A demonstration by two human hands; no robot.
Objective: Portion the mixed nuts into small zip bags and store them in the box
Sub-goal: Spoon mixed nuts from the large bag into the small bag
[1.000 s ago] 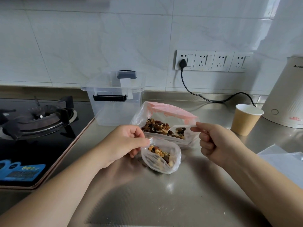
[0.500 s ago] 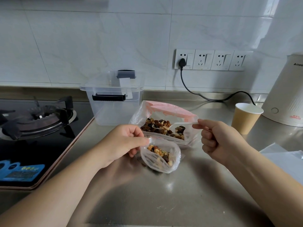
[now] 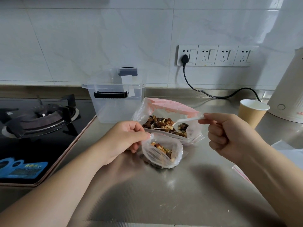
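White plastic spoon (image 3: 178, 122) is pinched by the right hand (image 3: 229, 136), its bowl in the big nut bag (image 3: 165, 122). Left hand (image 3: 124, 140) pinches the small bag's (image 3: 162, 153) rim, just beside it on the counter (image 3: 164, 194).

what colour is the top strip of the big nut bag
Pink, along the top edge of the big nut bag; it shows in the head view, the only one.

Small zip bag (image 3: 162, 151) sits on counter (image 3: 180, 194) just before large nut bag (image 3: 167, 122) — box (image 3: 114, 102) behind-left, stove (image 3: 37, 118) far left, paper cup (image 3: 251, 114) right.
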